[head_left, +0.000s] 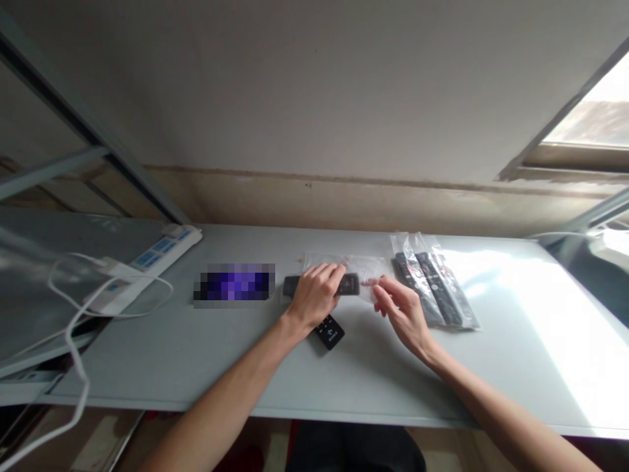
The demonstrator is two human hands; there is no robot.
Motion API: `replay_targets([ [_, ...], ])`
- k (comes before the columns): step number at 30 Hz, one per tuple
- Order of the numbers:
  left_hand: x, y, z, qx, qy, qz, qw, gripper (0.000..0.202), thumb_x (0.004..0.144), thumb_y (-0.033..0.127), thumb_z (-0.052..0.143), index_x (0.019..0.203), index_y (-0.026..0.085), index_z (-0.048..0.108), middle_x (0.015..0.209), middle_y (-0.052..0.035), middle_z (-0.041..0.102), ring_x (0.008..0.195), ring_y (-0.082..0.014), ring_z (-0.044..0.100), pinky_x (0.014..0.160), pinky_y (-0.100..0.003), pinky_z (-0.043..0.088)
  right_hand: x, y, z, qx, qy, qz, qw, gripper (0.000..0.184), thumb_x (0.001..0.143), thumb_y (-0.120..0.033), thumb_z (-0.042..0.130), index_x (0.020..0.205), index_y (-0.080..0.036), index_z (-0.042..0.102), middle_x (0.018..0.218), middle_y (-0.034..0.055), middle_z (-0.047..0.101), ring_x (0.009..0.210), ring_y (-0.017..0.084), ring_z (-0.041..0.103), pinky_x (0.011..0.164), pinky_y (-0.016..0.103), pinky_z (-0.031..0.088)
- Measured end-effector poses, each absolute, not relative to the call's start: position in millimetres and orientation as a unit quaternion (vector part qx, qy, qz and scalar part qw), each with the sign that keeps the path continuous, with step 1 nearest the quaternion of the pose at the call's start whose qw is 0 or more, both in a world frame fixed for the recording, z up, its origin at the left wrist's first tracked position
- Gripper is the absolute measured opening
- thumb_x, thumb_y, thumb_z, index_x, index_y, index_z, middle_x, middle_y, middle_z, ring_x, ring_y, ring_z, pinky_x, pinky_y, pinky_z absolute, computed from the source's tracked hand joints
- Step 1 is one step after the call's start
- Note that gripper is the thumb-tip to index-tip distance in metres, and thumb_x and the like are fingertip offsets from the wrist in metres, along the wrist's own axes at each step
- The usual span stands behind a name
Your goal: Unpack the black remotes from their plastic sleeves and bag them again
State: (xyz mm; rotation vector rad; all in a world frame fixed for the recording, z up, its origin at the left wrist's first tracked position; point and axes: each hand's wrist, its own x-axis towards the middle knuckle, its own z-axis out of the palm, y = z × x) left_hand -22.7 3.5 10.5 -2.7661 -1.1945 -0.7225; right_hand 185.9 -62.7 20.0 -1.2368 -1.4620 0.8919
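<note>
My left hand [317, 292] is wrapped over a black remote control [350, 284] lying crosswise, whose right end sticks out past my fingers. A clear plastic bag [363, 264] lies around and behind this remote. At the bag's right end, my right hand [400, 305] has its fingers bent together, pinching the thin plastic. Below my left hand a second black remote [329, 333] lies slanted on the table, its upper part covered by the hand.
Two bagged black remotes [437, 288] lie to the right of my right hand. A pixelated purple-and-black patch [234, 286] is on the table [206, 367] at left. Farther left are a white power strip [157, 259] and a loose white cable [73, 347]. A wall stands behind.
</note>
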Motion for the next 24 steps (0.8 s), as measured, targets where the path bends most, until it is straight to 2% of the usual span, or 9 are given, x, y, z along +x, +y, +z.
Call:
replay_targets([
  [2,-24.2,3.8,11.2,-0.895,-0.379,-0.233,0.019,0.025,0.092,0.002,0.063,0.112,0.017,0.065,0.102,-0.0077,0.074,0.097,-0.0272,0.071,0.084,-0.039,0.056,185.0,-62.6,21.7,-0.500,-0.615,0.400,0.460,0.038,0.101,-0.056,0.065,0.095,-0.020,0.075,0.069,-0.0011,0.056,0.060,0.014,0.054,0.054,0.027,0.045],
  [4,-25.1,4.3,11.4,-0.896,-0.378,-0.233,0.016,0.028,0.092,0.002,0.063,0.116,0.016,0.064,0.105,-0.0081,0.074,0.100,-0.0275,0.071,0.086,-0.039,0.056,185.9,-62.0,23.4,-0.489,-0.616,0.423,0.449,0.038,0.099,-0.055,0.069,0.086,-0.019,0.073,0.067,-0.0007,0.057,0.059,0.013,0.053,0.054,0.027,0.045],
  [7,-26.2,5.9,10.8,-0.893,-0.384,-0.233,0.016,0.040,0.091,0.000,0.064,0.127,0.016,0.062,0.110,-0.0091,0.074,0.105,-0.0283,0.071,0.090,-0.040,0.057,193.0,-59.1,25.7,-0.488,-0.583,0.428,0.488,0.040,0.096,-0.052,0.075,0.073,-0.019,0.069,0.065,-0.0005,0.058,0.057,0.012,0.053,0.053,0.027,0.043],
  [12,-27.2,7.6,11.0,-0.888,-0.400,-0.229,-0.003,0.051,0.091,0.004,0.071,0.138,0.020,0.058,0.119,-0.0087,0.073,0.111,-0.0287,0.072,0.095,-0.041,0.059,214.3,-48.1,27.7,-0.511,-0.489,0.352,0.613,0.025,0.093,-0.044,0.081,0.086,-0.021,0.076,0.063,-0.0027,0.058,0.052,0.010,0.050,0.048,0.025,0.040],
  [14,-26.2,6.3,11.7,-0.878,-0.418,-0.233,-0.023,0.052,0.090,0.006,0.073,0.137,0.022,0.059,0.121,-0.0078,0.073,0.111,-0.0283,0.073,0.095,-0.040,0.060,218.2,-44.0,26.2,-0.492,-0.427,0.343,0.677,0.022,0.092,-0.044,0.083,0.094,-0.024,0.074,0.071,-0.0036,0.061,0.055,0.010,0.052,0.049,0.024,0.042],
  [16,-24.6,4.2,12.0,-0.864,-0.438,-0.244,-0.047,0.055,0.089,0.006,0.075,0.139,0.023,0.058,0.126,-0.0070,0.073,0.113,-0.0280,0.073,0.094,-0.038,0.061,215.8,-42.3,22.2,-0.465,-0.363,0.369,0.718,0.030,0.088,-0.045,0.086,0.105,-0.028,0.068,0.084,-0.0046,0.063,0.063,0.011,0.059,0.050,0.022,0.046],
  [19,-22.1,1.1,11.2,-0.848,-0.457,-0.257,-0.074,0.060,0.088,0.007,0.075,0.142,0.024,0.056,0.133,-0.0065,0.072,0.117,-0.0278,0.073,0.093,-0.037,0.062,202.7,-45.4,12.5,-0.453,-0.350,0.476,0.667,0.039,0.086,-0.051,0.086,0.109,-0.029,0.064,0.097,-0.0023,0.066,0.078,0.014,0.068,0.054,0.023,0.052],
  [22,-20.0,-1.3,9.6,-0.854,-0.453,-0.242,-0.086,0.060,0.088,0.008,0.075,0.143,0.025,0.056,0.133,-0.0064,0.071,0.114,-0.0274,0.075,0.090,-0.036,0.063,189.6,-51.2,4.8,-0.461,-0.382,0.570,0.563,0.040,0.087,-0.058,0.083,0.097,-0.022,0.070,0.097,0.0037,0.070,0.085,0.019,0.070,0.059,0.026,0.055],
  [24,-18.8,-2.7,8.8,-0.866,-0.436,-0.229,-0.090,0.063,0.089,0.011,0.074,0.147,0.026,0.053,0.132,-0.0066,0.070,0.110,-0.0269,0.076,0.089,-0.036,0.064,187.6,-52.9,3.2,-0.462,-0.387,0.580,0.548,0.040,0.086,-0.058,0.083,0.092,-0.021,0.073,0.094,0.0052,0.070,0.087,0.021,0.069,0.060,0.028,0.056],
])
